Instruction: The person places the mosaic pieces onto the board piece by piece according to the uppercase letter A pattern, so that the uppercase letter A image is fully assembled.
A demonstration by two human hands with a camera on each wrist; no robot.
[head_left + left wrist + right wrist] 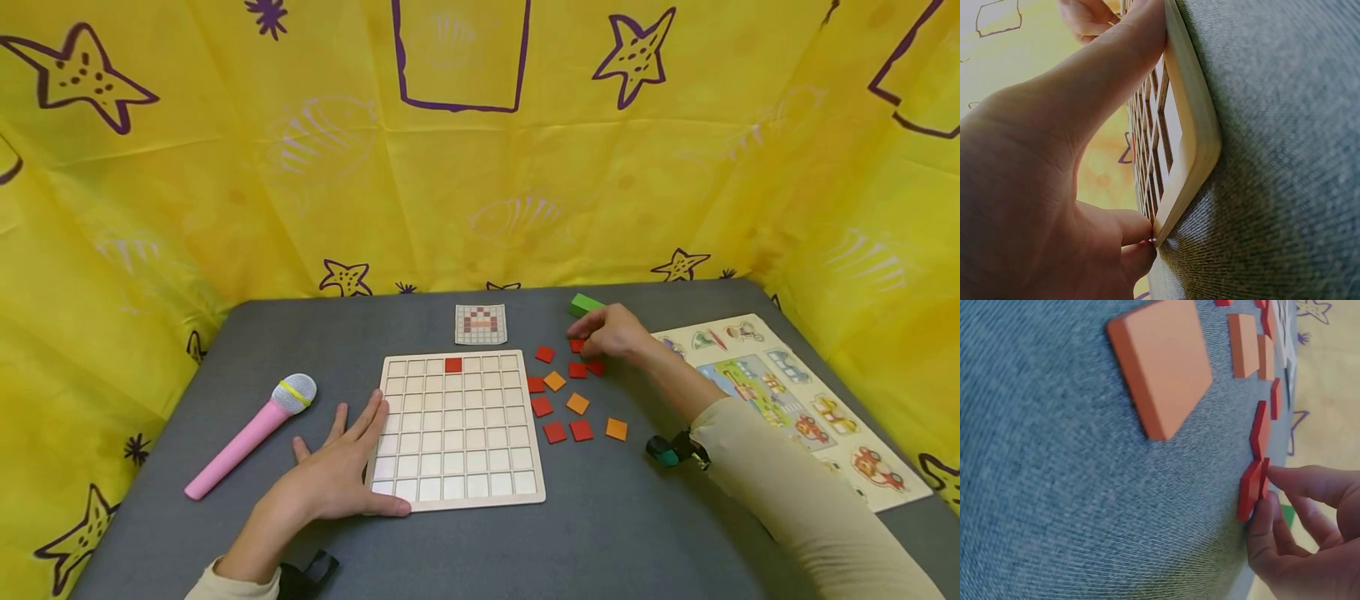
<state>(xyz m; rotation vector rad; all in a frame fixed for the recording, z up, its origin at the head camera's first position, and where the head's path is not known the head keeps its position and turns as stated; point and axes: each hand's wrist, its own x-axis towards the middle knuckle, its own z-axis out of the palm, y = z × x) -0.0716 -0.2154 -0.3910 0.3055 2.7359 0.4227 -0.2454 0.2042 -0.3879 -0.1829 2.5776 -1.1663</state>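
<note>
Where the pinched tile (576, 344) lies: at the far end of the loose tiles, beyond the board's right side, red and at table level.
Right hand (615, 332): thumb and finger appear closed together on the tile's edges; how firmly, I cannot tell.
Best lift: a pinch on opposite edges, raised straight up, should spare the neighbours a knock.
Close neighbours: two red tiles (577, 370) just on the near side; a sideways drag could scatter them.
Other loose tiles: more red ones, with three orange tiles (577, 403) among them.
Green block (587, 306): just beyond the fingers, so the knuckles want a little room.
Grid board (454, 421): one placed tile (453, 365), red, in the middle cell of the far row.
Left hand (337, 475): fingers spread, apart from the thumb, at the board's near left corner; light pressure there should stop it sliding.
Pattern card (481, 325): beyond the board, easy to check.
Farther out: pink microphone (251, 442) left, picture board (903, 496) right.
</note>
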